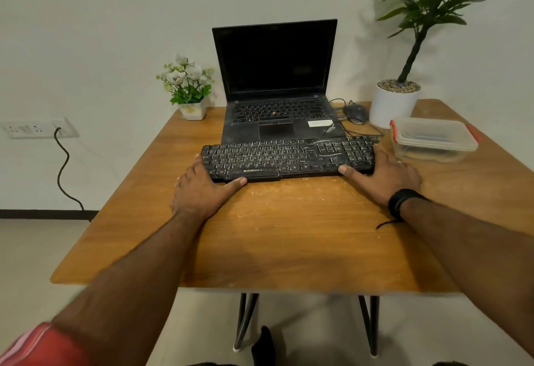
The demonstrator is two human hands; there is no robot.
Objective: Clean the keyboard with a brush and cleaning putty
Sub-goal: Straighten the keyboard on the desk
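Wooden table (260,235) — lidded plastic container (432,139), contents unclear

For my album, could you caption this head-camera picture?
Both hands, left hand and right hand, grip the ends of a dusty black keyboard before an open laptop on a wooden table.
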